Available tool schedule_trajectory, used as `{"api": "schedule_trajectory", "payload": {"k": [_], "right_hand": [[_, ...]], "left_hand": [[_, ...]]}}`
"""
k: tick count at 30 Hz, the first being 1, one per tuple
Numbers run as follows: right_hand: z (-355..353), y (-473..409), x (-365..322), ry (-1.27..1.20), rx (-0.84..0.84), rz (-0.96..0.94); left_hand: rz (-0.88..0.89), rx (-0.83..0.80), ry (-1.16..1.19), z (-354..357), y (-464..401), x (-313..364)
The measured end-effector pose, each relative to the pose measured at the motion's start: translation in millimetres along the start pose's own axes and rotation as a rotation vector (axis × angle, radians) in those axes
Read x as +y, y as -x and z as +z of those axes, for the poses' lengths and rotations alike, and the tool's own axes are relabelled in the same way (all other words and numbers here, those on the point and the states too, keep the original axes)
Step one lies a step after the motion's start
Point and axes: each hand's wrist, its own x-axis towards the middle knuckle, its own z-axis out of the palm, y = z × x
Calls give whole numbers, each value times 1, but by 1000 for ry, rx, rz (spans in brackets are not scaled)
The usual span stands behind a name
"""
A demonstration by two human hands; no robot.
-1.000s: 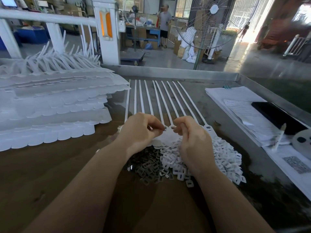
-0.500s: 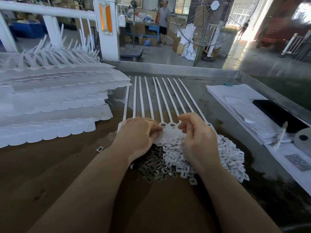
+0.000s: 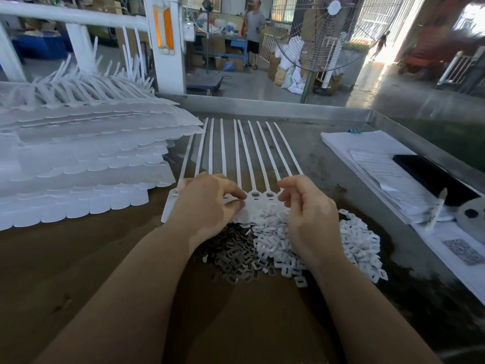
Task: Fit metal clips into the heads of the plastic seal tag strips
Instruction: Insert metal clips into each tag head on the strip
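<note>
Left hand: the left hand [image 3: 210, 203] rests on the heads of the seal tag strips [image 3: 252, 164], fingers curled, thumb and forefinger pinching the flat tag part just beside the open heads; it sits as it did half a second ago.
Right hand: the right hand [image 3: 307, 214] has lifted slightly off the strip heads since the earlier frame; fingers bent, tips hovering just right of two exposed heads; whether it holds a clip I cannot tell.
Strips: fanned away from both hands, heads under and between the fingertips.
Metal clips: the dark metal clips [image 3: 236, 252] lie heaped below the left wrist.
White plastic pieces: the white plastic pieces [image 3: 354, 240] are piled under and right of the right hand.
Stacked strips: the stacked strips [image 3: 78, 158] lie left of the left hand.
</note>
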Motion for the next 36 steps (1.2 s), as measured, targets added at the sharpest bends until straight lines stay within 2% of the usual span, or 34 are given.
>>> {"api": "schedule_trajectory", "payload": {"k": [7,13,20,23,30,36], "right_hand": [[0,1,2,74,-51,42],[-1,2,6,270,-278,35],[-2,1,5,201,-310,-23],[-2,1,4,161,-309,-42],[-2,1,-1,127,-285,-42],[-3,2,-2,125,-289,-28]], "left_hand": [[59,-64,50,2,2,4],[-36,3,118,1,0,-2],[7,-271,175,-15,1,-9],[43,-332,181,-17,1,-9],[56,-323,216,-15,1,-9],[15,-144,319,-11,-1,-10]]}}
